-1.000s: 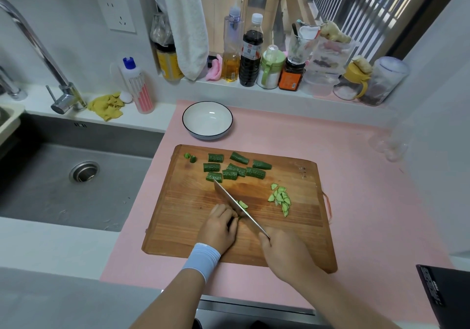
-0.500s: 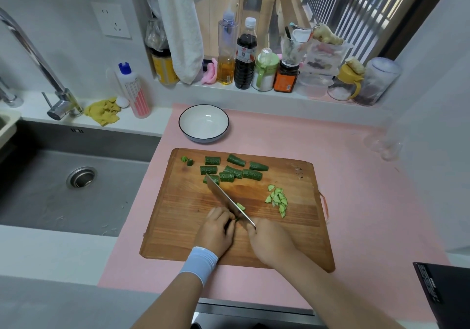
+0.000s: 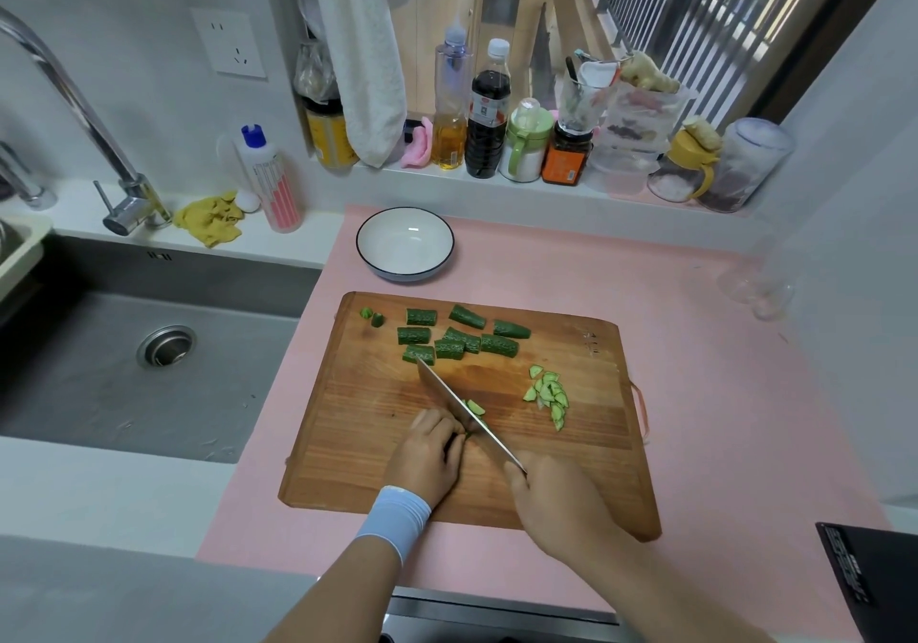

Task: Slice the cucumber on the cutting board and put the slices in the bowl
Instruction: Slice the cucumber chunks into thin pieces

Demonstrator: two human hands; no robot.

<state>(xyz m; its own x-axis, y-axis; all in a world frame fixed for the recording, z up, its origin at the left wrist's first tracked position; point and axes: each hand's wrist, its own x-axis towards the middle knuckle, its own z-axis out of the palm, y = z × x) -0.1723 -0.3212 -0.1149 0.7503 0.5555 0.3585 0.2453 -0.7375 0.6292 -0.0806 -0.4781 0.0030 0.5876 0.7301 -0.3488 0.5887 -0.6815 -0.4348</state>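
Mid-slicing. Right hand (image 3: 551, 508) grips knife (image 3: 462, 409), blade at centre of cutting board (image 3: 571, 468). Left hand (image 3: 427, 453) curls onto cucumber piece (image 3: 461, 439) beside blade. Slices (image 3: 549, 394) on board's right, chunks (image 3: 457, 339) uncut at far edge. Bowl (image 3: 405, 245) beyond board, empty.

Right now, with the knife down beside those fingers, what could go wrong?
The left hand curls on the cucumber piece right against the knife that the right hand grips; a slip could nick the fingers. The piece is short and mostly hidden, so it may roll. The blade tip sits by the cucumber chunks and may knock one.
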